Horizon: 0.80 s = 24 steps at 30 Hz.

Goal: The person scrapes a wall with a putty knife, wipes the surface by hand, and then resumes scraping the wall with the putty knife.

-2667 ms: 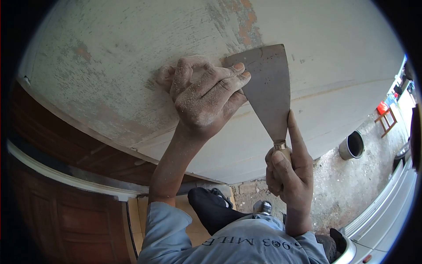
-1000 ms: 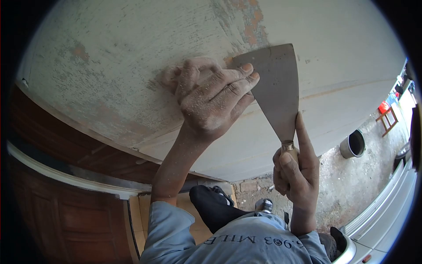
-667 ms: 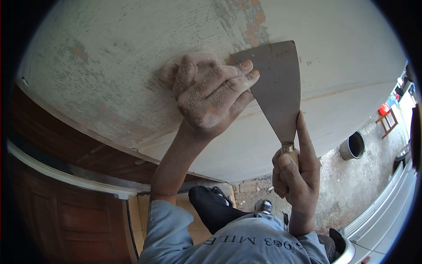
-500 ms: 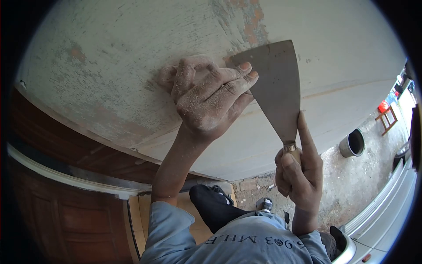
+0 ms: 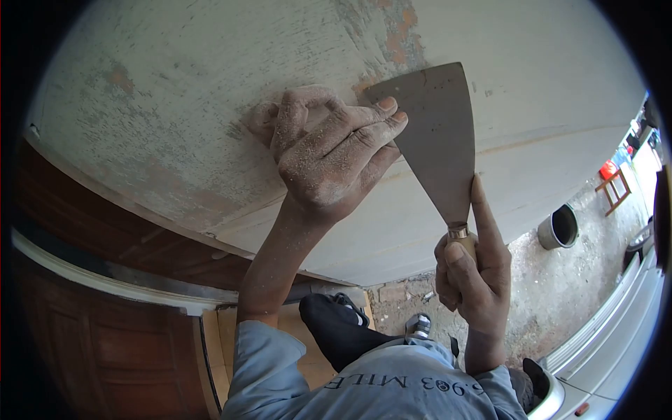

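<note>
A wide metal scraper lies with its blade against the pale wall, its short handle pointing down toward me. My right hand is closed round that handle, the index finger stretched up along the blade's edge. On the blade's left side, my left hand pinches the edge, two fingertips on the face and the thumb mostly hidden under them. Its other fingers bend back by the wall. Pale dust and crumbs coat the left hand. Above the blade is a patch of peeled paint.
A brown panelled door stands at lower left. On the rough ground to the right are a dark bucket and a wooden stool. A silver car is parked at lower right.
Both hands and the scraper appear shifted very slightly left. Both grips look the same.
</note>
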### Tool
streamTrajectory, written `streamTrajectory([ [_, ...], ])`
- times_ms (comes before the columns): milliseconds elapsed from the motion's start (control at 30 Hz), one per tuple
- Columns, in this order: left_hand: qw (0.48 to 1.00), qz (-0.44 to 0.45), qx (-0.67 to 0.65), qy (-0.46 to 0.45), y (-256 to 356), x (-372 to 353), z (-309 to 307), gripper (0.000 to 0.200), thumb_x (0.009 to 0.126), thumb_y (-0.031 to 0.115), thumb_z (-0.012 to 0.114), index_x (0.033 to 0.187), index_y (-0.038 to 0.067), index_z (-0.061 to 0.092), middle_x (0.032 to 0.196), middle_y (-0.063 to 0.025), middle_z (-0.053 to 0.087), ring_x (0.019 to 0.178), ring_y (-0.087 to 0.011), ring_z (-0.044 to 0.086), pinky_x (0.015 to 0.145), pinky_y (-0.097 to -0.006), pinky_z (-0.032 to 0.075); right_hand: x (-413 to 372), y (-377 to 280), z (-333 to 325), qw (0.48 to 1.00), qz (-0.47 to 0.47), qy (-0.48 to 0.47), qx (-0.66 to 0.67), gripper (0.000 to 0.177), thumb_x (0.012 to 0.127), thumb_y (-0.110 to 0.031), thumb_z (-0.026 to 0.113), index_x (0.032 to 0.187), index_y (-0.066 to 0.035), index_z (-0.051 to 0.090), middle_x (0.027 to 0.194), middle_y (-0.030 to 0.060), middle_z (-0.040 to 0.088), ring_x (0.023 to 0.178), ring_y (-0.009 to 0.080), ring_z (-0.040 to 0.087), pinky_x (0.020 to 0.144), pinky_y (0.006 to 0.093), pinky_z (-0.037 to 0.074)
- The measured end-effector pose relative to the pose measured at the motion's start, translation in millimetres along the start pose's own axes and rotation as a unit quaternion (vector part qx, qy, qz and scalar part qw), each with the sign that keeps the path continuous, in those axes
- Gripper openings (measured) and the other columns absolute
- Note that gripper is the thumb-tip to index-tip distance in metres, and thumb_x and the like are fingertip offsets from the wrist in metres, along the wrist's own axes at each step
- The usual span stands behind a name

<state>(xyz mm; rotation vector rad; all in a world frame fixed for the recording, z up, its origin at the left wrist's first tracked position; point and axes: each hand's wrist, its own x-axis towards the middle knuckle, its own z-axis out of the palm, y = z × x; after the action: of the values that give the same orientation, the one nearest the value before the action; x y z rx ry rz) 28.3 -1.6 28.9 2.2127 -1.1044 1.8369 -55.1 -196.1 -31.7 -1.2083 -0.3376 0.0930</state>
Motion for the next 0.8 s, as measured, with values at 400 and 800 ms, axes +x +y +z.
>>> streamTrajectory([
  [400,0.999,0.016,0.022,0.022,-10,8,2,0.025,0.062,0.003,0.072,0.083,0.016,0.071,0.078,0.0069,0.068,0.073,-0.0076,0.057,0.072,-0.0296,0.043,13,1,9,0.999,-0.043,0.003,0.016,0.062,0.092,-0.015,0.051,0.143,0.002,0.020,0.060,-0.0029,0.047,0.048,0.0021,0.043,0.043,0.0184,0.036],
  [800,0.999,-0.027,0.044,-0.018,6,-7,-4,0.015,0.063,0.019,0.076,0.077,0.019,0.071,0.077,0.0105,0.067,0.080,-0.0134,0.052,0.081,-0.0321,0.033,3,8,2,0.999,0.016,0.014,0.035,0.063,0.090,-0.008,0.050,0.143,0.001,0.019,0.062,-0.0033,0.047,0.047,0.0020,0.041,0.043,0.0176,0.034],
])
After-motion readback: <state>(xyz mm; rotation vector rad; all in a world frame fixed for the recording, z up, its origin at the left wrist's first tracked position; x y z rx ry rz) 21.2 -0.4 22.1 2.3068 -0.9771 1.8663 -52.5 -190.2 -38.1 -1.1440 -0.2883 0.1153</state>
